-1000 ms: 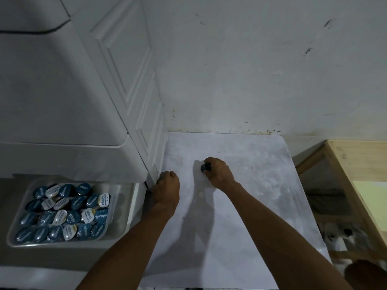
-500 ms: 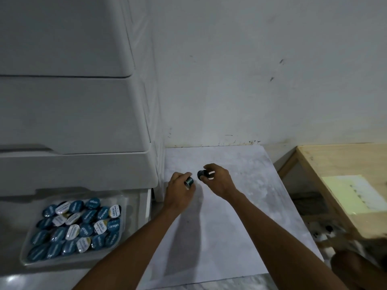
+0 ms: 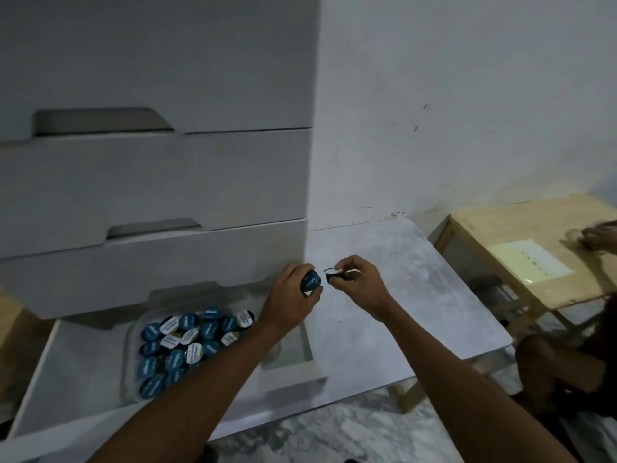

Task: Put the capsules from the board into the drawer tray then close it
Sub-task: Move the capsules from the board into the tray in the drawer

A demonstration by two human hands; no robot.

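Both hands are off the board (image 3: pixel 417 295) now and raised: 1 s ago they pressed down on it. The left hand (image 3: pixel 290 295) holds a blue capsule (image 3: pixel 311 279), the right hand (image 3: pixel 359 284) another capsule (image 3: pixel 332 275), close together near the open drawer (image 3: pixel 83 379).

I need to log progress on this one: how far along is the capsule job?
Nearly finished. Done: many capsules lie in the tray, and the board shows no loose ones. In hand: the left hand and right hand each hold one capsule. Left: drop both in, then shut the open drawer.
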